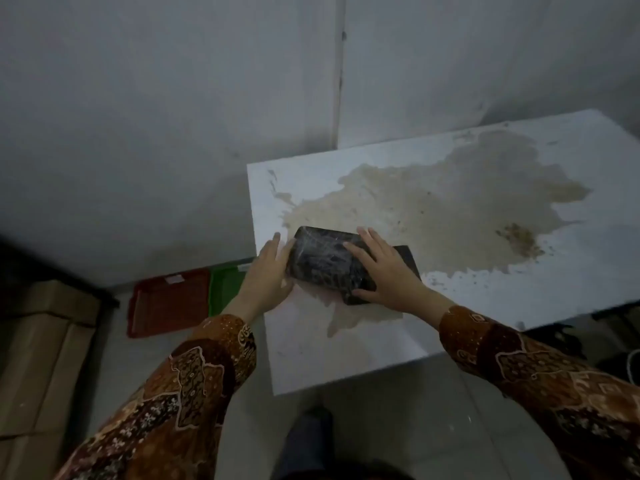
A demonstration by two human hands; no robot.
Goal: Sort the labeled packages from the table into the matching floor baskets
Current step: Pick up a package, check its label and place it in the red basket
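Note:
A black plastic-wrapped package point(323, 259) lies near the left edge of the white, stained table point(485, 271). It rests on a second flat black package point(407, 258) whose corner shows to its right. My left hand point(268, 271) grips the top package's left end. My right hand point(384, 268) presses flat on its right end, fingers spread. No label is visible on the packages. On the floor left of the table sit a red basket point(166, 303) and a green basket point(225, 285), the green one partly hidden by my left arm.
Brown cardboard boxes point(45, 358) are stacked at the left edge. Grey walls meet in a corner behind the table. A large brownish stain point(433, 216) covers much of the tabletop. My dark trouser leg point(308, 441) shows below the table's front edge.

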